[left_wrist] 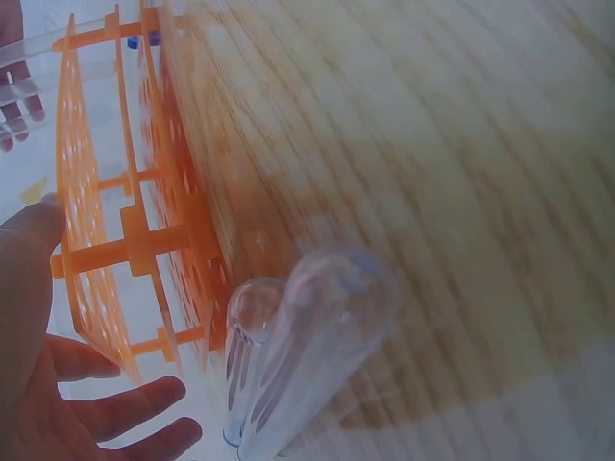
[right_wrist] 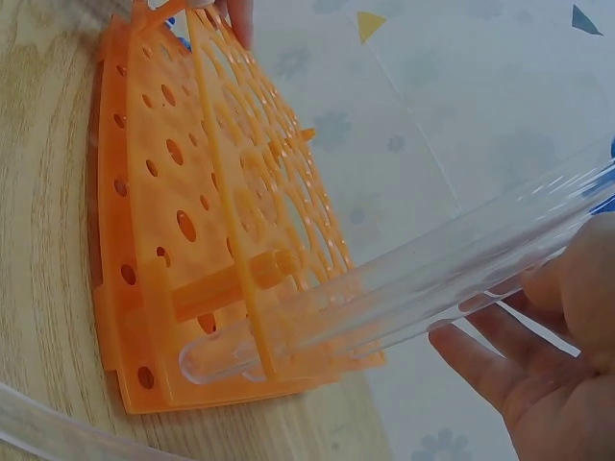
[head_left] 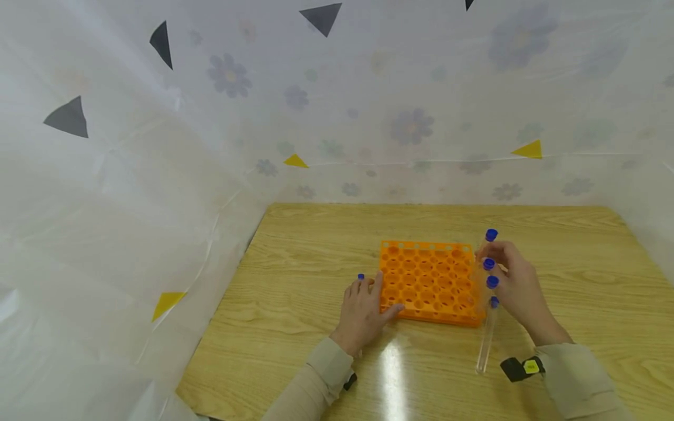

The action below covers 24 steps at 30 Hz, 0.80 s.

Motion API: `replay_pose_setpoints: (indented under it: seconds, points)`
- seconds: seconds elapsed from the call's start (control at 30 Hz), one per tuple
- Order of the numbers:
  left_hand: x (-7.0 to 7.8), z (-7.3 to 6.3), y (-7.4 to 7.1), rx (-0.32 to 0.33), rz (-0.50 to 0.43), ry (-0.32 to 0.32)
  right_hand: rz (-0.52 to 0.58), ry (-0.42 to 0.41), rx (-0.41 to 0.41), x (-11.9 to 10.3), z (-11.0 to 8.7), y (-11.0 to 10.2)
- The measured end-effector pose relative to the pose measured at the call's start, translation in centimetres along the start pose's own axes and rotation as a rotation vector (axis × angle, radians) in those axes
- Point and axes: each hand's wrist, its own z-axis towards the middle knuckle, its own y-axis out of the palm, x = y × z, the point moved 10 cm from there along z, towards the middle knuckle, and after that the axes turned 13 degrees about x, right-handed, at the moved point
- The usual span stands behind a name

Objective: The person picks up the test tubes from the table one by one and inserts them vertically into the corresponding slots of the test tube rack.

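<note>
An orange test tube rack stands on the table. My left hand rests on its left front corner, thumb along the front and fingers down the left side. By the rack's right end, my right hand pinches a clear test tube with a blue cap, slanting with its rounded bottom beside the rack's end. More blue caps show near this hand; which tubes it holds is partly hidden. In the left wrist view, two clear test tubes lie left of the rack, mostly hidden from the head view.
Another capped test tube lies on the wooden table to the right, in front of the rack. Pale flowered sheeting with yellow and dark triangles walls in the back and sides.
</note>
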Motion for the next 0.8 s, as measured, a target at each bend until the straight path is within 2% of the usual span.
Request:
replay_pose_setpoints:
  seconds: [0.23,0.53,0.8]
  points:
    - [-0.1,0.0,0.2,-0.015,0.004,-0.01,0.001,0.035,-0.021,1.1,-0.4,0.4]
    - [0.0,0.0,0.2,-0.021,0.001,-0.012,-0.008,0.088,-0.087,2.0,-0.7,1.2]
    - [-0.1,0.0,0.4,-0.016,0.007,-0.007,-0.009,0.08,-0.097,2.4,-1.0,1.4]
